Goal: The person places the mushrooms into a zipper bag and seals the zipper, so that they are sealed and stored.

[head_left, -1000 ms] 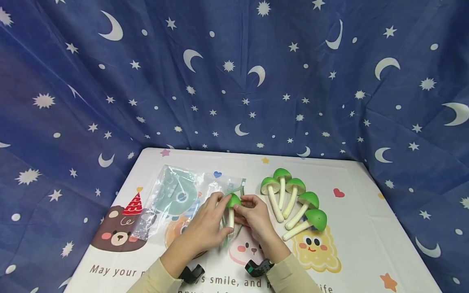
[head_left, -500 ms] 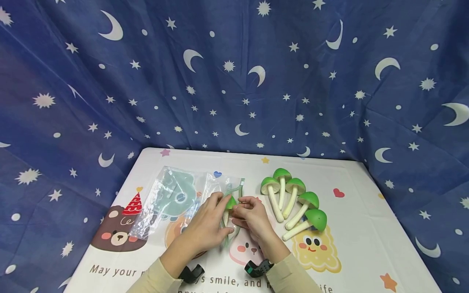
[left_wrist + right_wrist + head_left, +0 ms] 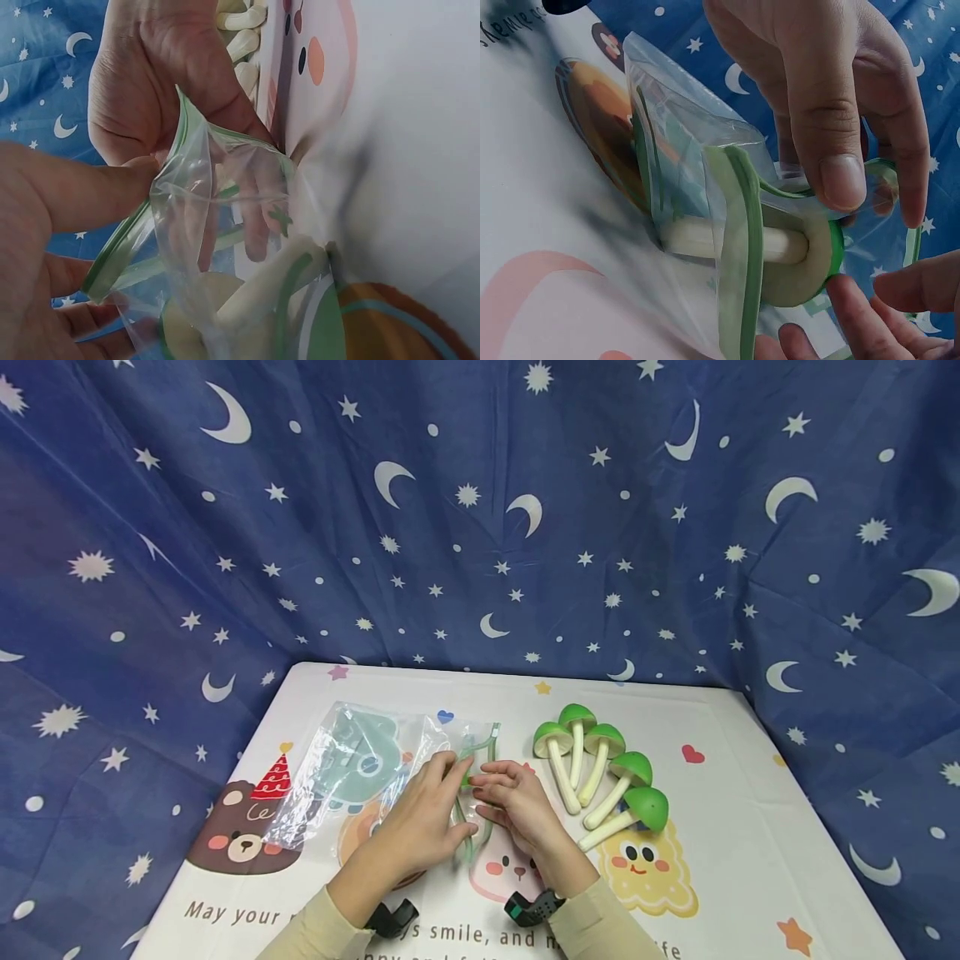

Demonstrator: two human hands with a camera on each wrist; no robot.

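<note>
My left hand (image 3: 423, 818) pinches the green-edged rim of a clear zip bag (image 3: 442, 739), its thumb lying along the mouth. Within the bag lies a toy mushroom with a green cap and cream stem (image 3: 780, 244), stem pointing inward. The right hand (image 3: 525, 806) reaches into the bag's mouth; its fingers look fairly straight through the plastic in the left wrist view. One of its fingertips (image 3: 840, 289) touches the cap's edge, while the thumb stands apart. From the head view, the hands hide most of this mushroom.
Several more green-capped mushrooms (image 3: 602, 747) lie fanned out right of the hands. The white table cover (image 3: 720, 760) bears printed cartoon figures, and a blue star-and-moon curtain (image 3: 480, 527) hangs behind and at both sides.
The mushroom has gone from between both hands at the bag's mouth down into the bag. The right hand has shifted slightly left after it; the left hand keeps its place on the rim.
</note>
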